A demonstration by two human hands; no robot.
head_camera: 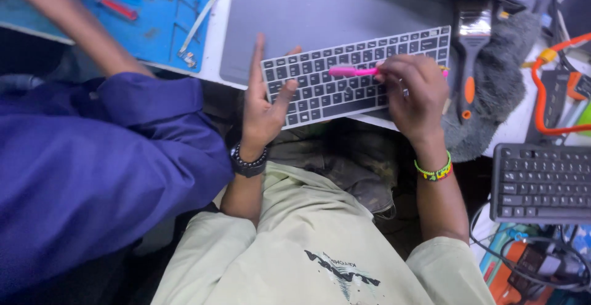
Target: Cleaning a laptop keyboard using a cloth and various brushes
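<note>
a cluttered white table [215, 46]; at its near edge the left hand [265, 105], fingers open, props a detached laptop keyboard [357, 74] tilted, steadying it while the right hand [415, 92] grips a pink tool [352, 71] against the keys.

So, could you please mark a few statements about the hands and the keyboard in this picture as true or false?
1. The right hand holds a pink tool over the keys. True.
2. The left hand grips a paintbrush. False: it steadies the left end of the loose keyboard; the brush lies untouched to the right.
3. The loose keyboard rests partly on a closed grey laptop. True.
4. The mat at upper left is red. False: it is blue.
5. A second black keyboard lies at the right edge. True.
</note>
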